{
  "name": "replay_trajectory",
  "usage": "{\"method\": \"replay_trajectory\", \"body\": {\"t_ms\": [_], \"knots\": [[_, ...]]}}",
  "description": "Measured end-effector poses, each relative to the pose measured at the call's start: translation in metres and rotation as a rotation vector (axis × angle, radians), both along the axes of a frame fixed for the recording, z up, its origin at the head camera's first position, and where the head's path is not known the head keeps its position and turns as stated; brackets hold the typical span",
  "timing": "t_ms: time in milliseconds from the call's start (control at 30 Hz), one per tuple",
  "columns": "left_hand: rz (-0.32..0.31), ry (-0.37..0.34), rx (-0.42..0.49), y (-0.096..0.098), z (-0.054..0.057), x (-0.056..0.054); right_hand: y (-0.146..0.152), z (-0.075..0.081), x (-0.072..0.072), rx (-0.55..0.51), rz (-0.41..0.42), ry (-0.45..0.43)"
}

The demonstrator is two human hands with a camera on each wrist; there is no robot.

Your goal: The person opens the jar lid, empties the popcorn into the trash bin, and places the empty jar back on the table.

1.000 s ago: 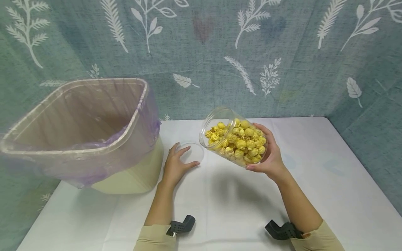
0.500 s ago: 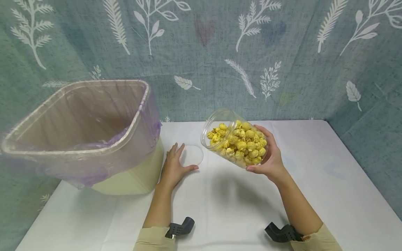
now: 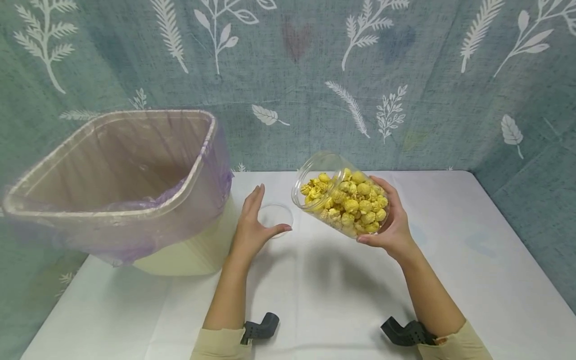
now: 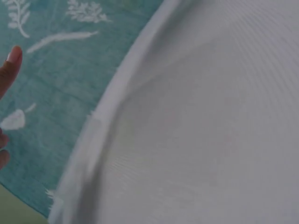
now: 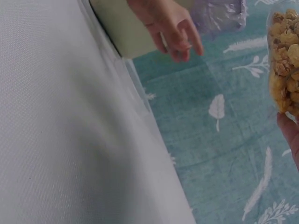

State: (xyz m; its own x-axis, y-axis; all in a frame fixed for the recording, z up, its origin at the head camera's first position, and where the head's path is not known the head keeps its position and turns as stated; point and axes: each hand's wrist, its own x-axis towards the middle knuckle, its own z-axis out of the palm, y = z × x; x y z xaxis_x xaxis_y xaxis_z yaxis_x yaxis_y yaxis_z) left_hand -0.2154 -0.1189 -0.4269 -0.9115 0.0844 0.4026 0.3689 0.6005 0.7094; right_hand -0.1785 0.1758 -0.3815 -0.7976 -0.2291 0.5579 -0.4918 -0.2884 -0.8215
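Observation:
My right hand [image 3: 395, 227] grips the base end of a clear plastic jar [image 3: 348, 197] full of yellow popcorn [image 3: 360, 205]. The jar is tilted over the table, its open mouth towards the left. In the right wrist view the popcorn-filled jar [image 5: 285, 60] is at the right edge, with a fingertip against its lower side. My left hand [image 3: 254, 230] is raised beside the bin with thumb and fingers spread, holding nothing. A clear round lid [image 3: 281, 218] lies flat on the table behind it, partly hidden by the thumb. Left fingertips [image 4: 15, 55] show at the left wrist view's edge.
A large cream bin [image 3: 189, 255] with a purplish translucent liner [image 3: 220, 165] folded over its rim stands on the left of the white table [image 3: 441, 280]. Behind hangs a blue-green curtain [image 3: 306, 100] with white leaf prints.
My left hand was low at the lid with fingers bent around its edge; now it has lifted off, fingers straighter. The lid stays on the table. The right hand keeps the jar tilted, nearly still.

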Motion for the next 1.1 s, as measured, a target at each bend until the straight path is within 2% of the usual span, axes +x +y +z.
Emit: {"method": "replay_trajectory", "body": {"t_ms": [200,367,500,600,767,933,1033,1100], "knots": [[-0.056,0.154,0.026,0.003,0.029,0.014,0.001,0.0,-0.001,0.003,-0.007,0.004],[-0.089,0.251,0.033,0.005,0.054,0.03,0.002,0.0,-0.001,0.006,-0.009,0.004],[-0.119,0.369,0.04,0.005,0.071,0.043,0.001,0.0,0.0,0.005,-0.005,0.001],[-0.147,0.478,0.046,0.005,0.081,0.052,0.001,0.0,0.0,0.0,-0.001,0.003],[-0.158,0.712,0.1,0.008,0.099,0.067,0.001,0.0,0.0,0.004,-0.002,0.007],[-0.133,0.971,0.237,0.011,0.115,0.079,0.001,-0.001,-0.001,0.008,-0.009,0.006],[-0.093,1.1,0.321,0.01,0.119,0.084,0.001,-0.001,-0.001,0.005,-0.011,0.006],[-0.041,1.169,0.37,0.007,0.121,0.086,0.001,-0.001,-0.001,0.002,-0.01,0.009]]}}
